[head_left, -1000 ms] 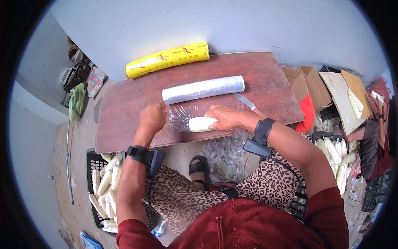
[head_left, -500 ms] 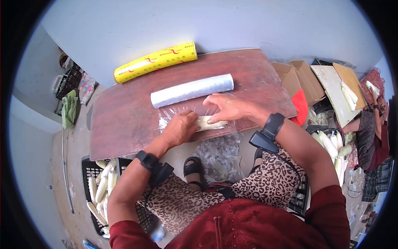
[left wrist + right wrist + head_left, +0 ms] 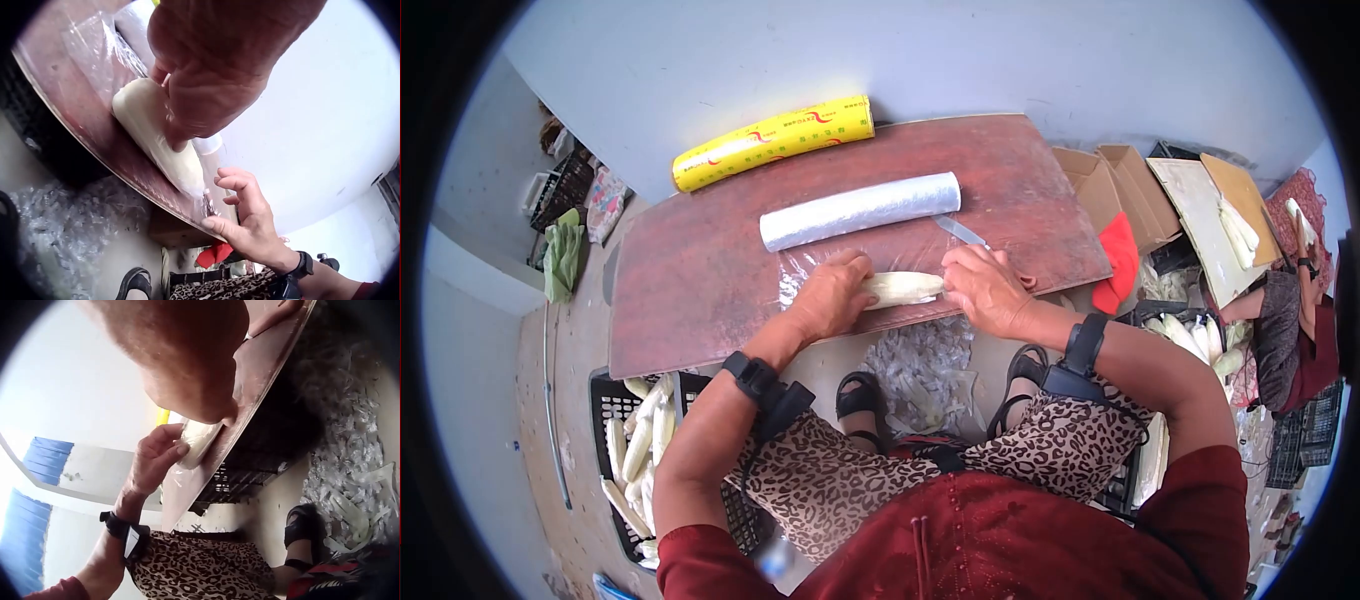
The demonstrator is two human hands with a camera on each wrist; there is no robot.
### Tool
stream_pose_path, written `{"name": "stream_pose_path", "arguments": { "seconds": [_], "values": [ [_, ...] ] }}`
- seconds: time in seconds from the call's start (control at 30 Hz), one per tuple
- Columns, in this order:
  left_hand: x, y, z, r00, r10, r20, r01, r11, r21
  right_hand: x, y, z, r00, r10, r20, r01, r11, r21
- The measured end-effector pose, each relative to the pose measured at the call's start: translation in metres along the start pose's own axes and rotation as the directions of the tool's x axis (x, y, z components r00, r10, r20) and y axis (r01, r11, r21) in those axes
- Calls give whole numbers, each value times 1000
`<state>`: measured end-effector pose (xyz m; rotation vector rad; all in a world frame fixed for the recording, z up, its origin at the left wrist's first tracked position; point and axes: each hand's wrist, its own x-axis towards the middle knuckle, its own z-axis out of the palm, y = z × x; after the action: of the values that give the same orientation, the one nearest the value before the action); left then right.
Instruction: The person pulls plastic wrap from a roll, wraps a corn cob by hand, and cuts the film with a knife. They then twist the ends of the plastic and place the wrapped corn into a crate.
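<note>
Pale cream, husked corn cob (image 3: 905,289) lies toward five o'clock on your reddish-brown wooden counter (image 3: 680,290), near its edge. Your left hand (image 3: 830,293) grips its nine-o'clock end; your right hand (image 3: 990,290) is at three o'clock, but I can't tell whether it pinches the clear plastic film (image 3: 794,282). You seem mid-wrap; next, probably tuck that end, then roll snugly.

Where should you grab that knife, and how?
Best by the handle, probably, coming from the near right: the knife lies with its handle toward that side, its blade pointing away toward the white roll. The right hand partly hides the handle in the head view.
</note>
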<state>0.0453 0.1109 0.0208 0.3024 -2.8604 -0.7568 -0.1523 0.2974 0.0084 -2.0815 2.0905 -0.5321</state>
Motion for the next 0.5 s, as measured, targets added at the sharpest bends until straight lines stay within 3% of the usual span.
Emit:
{"name": "stream_pose_path", "arguments": {
  "seconds": [0.03, 0.13, 0.17, 0.37, 0.5],
  "values": [
    [1, 1, 0, 1000, -19, 20, 19, 1000, 14, 6, 6, -2, 1000, 16, -3, -16, 999, 35],
    [2, 1, 0, 995, -80, 60, 79, 997, 7, 18, 11, -11, 970, 207, 124, -240, 878, 414],
    [2, 0, 0, 993, -100, 71, 100, 995, -3, 18, 17, -5, 988, 155, 11, -142, 872, 469],
    [9, -5, -6, 970, -172, 169, 178, 984, -18, 32, 40, 16, 949, 282, 141, -313, 776, 548],
    [16, -23, -5, 964, -161, 211, 202, 962, -186, 45, 29, 5, 883, 405, 238, -470, 753, 461]
  ]
}}
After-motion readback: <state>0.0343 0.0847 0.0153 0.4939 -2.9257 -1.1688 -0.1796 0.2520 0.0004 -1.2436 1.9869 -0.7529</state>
